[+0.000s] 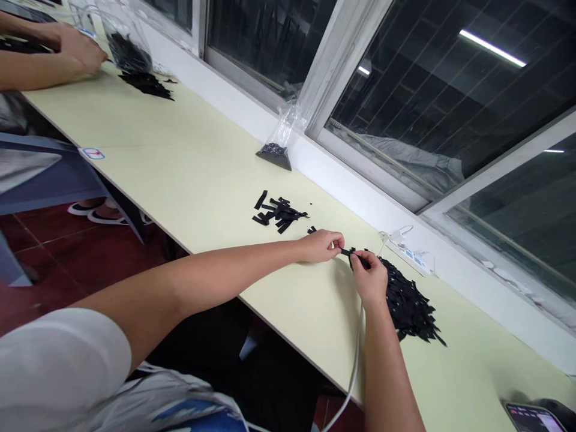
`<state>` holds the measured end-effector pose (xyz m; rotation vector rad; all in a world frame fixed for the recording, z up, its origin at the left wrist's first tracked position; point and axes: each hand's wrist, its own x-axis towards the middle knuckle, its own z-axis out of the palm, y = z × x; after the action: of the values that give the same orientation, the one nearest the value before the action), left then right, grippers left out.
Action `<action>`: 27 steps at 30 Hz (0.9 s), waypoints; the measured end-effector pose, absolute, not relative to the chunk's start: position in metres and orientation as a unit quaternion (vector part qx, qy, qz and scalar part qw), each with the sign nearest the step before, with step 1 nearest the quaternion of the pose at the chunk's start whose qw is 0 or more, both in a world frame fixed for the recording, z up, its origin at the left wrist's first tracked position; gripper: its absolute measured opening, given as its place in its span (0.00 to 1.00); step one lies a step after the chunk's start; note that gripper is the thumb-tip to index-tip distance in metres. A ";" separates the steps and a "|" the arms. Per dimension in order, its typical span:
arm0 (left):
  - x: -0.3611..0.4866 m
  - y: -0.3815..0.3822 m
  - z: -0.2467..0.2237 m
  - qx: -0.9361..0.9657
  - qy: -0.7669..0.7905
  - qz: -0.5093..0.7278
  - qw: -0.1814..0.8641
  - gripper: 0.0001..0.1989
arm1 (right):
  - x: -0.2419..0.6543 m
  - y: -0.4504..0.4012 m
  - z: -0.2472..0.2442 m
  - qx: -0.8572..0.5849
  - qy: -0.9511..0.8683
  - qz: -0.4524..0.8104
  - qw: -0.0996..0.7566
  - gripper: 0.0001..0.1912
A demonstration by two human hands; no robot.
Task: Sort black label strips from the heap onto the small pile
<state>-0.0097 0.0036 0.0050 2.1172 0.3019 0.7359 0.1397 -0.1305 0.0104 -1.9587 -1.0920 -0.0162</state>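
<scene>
My left hand [321, 246] pinches one end of a short black strip [345, 252] above the pale table [216, 180]. Closed on the strip's other end is my right hand [371, 277], so the strip spans the small gap between my fingertips. A large heap of black strips [409, 306] lies just right of my right hand, partly hidden behind it. To the left of my left hand, a smaller loose pile of black strips [281, 211] is spread on the table.
Near the wall stands a clear bag [279, 144] with small dark pieces inside. A white power strip [409, 255] and cable [357, 354] are by my right arm. Another person's hands [81, 51] are at the far left, beside more black strips [146, 84]. A phone [533, 418] lies lower right.
</scene>
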 end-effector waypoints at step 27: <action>-0.012 0.015 -0.001 0.875 0.171 0.273 0.362 0.08 | 0.232 -0.173 -0.001 -0.924 -0.221 -0.158 0.269 0.18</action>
<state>-0.0121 0.0152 -0.0008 2.2538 0.4403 0.7023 0.2319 -0.1734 -0.0012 -2.4907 -0.5972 -0.4269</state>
